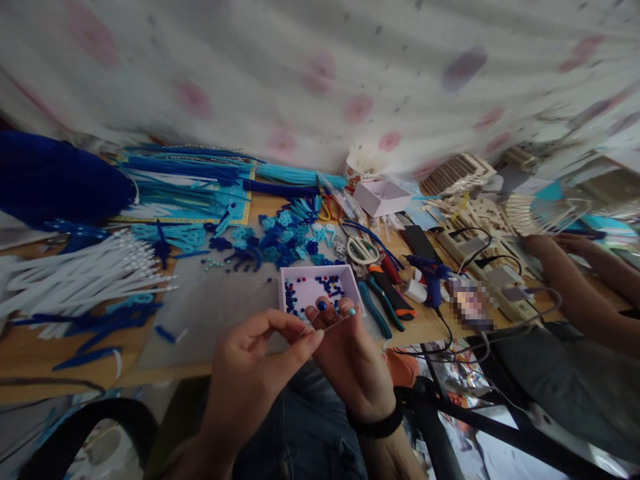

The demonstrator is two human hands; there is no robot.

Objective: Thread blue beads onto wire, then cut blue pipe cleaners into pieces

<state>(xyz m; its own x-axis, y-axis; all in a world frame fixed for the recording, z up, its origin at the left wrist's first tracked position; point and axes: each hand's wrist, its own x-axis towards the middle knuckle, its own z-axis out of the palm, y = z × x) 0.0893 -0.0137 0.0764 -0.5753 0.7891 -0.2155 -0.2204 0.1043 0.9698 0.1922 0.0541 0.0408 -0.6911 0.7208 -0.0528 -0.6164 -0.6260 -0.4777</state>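
Note:
My left hand [250, 380] is pinched on one end of a thin wire [327, 325] held just in front of the table edge. My right hand [350, 363] is closed on the wire's other end. A dark blue bead [323, 306] sits at my right fingertips and a light blue bead [352, 311] is at the wire's tip. Just beyond my fingers stands a small white box [320, 288] with several blue beads in it.
Blue and white pipe cleaners [85, 280] and blue knotted pieces [280, 240] cover the wooden table [30, 350]. Pliers [385, 303], scissors [363, 250], a blue glue gun [430, 273] and a white box [383, 197] lie right. Another person's arms [575, 280] work at far right.

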